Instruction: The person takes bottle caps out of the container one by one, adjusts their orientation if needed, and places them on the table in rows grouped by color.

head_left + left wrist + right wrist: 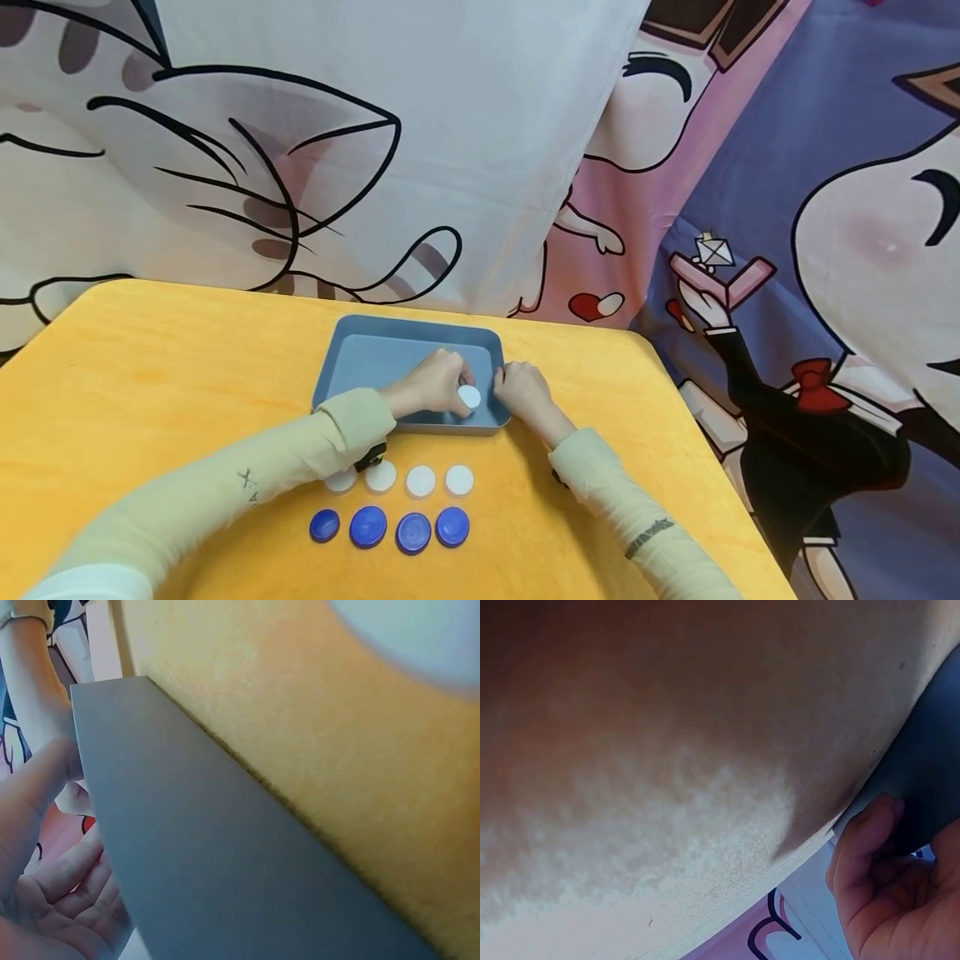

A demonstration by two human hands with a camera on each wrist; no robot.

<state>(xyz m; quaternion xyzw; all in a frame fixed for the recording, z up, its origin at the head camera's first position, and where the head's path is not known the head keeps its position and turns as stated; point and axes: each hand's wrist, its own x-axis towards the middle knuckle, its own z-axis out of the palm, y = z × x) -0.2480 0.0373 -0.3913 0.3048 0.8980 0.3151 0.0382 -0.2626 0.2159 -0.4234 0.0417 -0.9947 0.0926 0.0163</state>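
Note:
A blue-grey tray lies on the yellow table. My left hand reaches over the tray's near side, thumb and fingers around a white round cap near the right end. In the left wrist view, the tray's outer wall covers part of my left hand and hides the cap. At the tray's right edge, my right hand grips the rim with curled fingers. The right wrist view has my right hand against the tray's dark side.
In front of the tray, a row of white caps lies on the table, partly covered by my left sleeve. Nearer still is a row of blue caps. A cartoon-printed cloth hangs behind the table.

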